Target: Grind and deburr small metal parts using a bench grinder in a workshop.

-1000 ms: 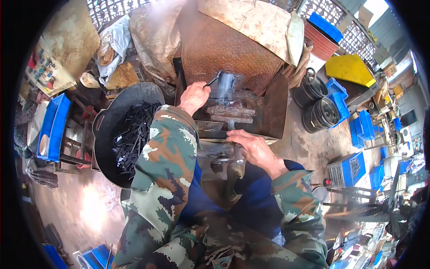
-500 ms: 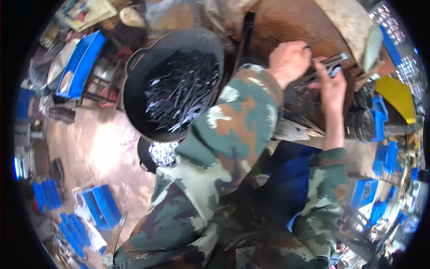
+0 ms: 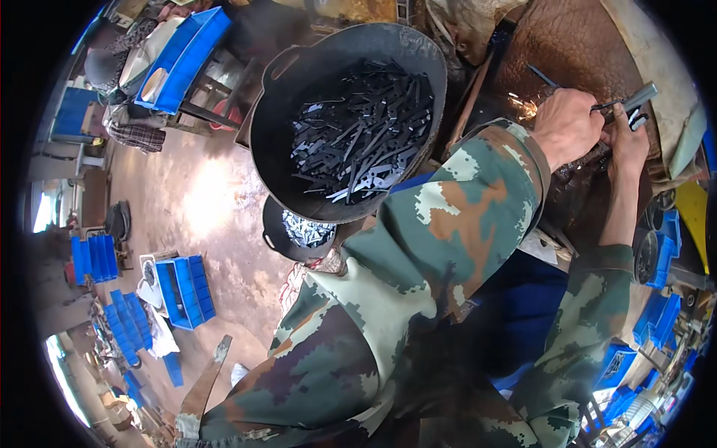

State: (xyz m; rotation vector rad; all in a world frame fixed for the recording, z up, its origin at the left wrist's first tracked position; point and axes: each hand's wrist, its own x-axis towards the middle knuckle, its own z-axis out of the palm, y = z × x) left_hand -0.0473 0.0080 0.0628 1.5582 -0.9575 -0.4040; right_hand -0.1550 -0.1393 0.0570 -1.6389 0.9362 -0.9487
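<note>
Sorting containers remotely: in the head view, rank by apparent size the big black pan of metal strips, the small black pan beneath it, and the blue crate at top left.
1. Big black pan of metal strips
2. Blue crate
3. Small black pan, partly hidden, farther from camera, so unsure.

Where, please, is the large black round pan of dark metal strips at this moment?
In the head view, the large black round pan of dark metal strips sits upper centre, to the left of the person's camouflage-sleeved left arm, just above a smaller black pan.

Sunlit brown concrete floor point(image 3: 194, 216), blue plastic crates point(image 3: 183, 291), cluttered workshop
</note>
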